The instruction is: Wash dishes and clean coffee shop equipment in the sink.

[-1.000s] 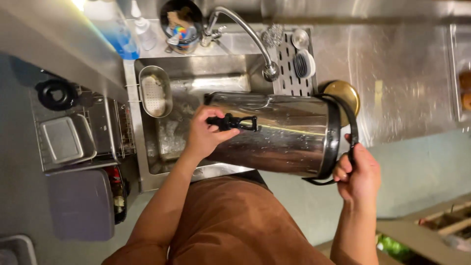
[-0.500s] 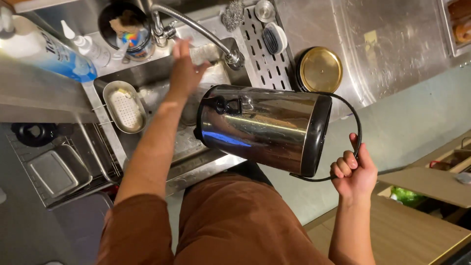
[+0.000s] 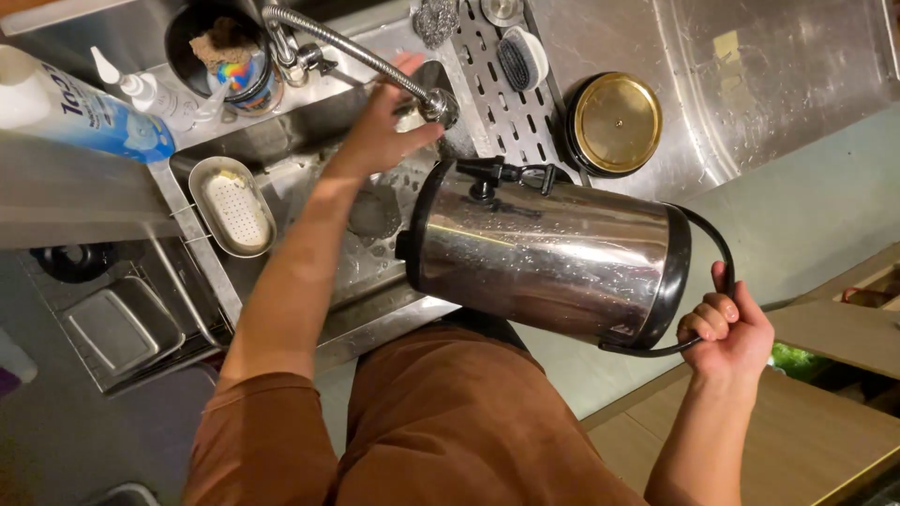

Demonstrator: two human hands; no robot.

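Observation:
A large shiny steel urn lies on its side over the sink's front edge, its open mouth toward the basin and its black tap spout on top. My right hand grips the urn's black wire handle at the base end. My left hand reaches over the basin and holds the end of the flexible faucet spout just above the urn's mouth.
The urn's gold lid lies on the steel drainboard. A perforated soap dish, a dark cup with sponges, a blue-white bottle, a scrubber and a steel tray surround the sink.
My left hand left the urn's tap spout and went up to the faucet end. The urn swung a little, still held by its handle in my right hand.

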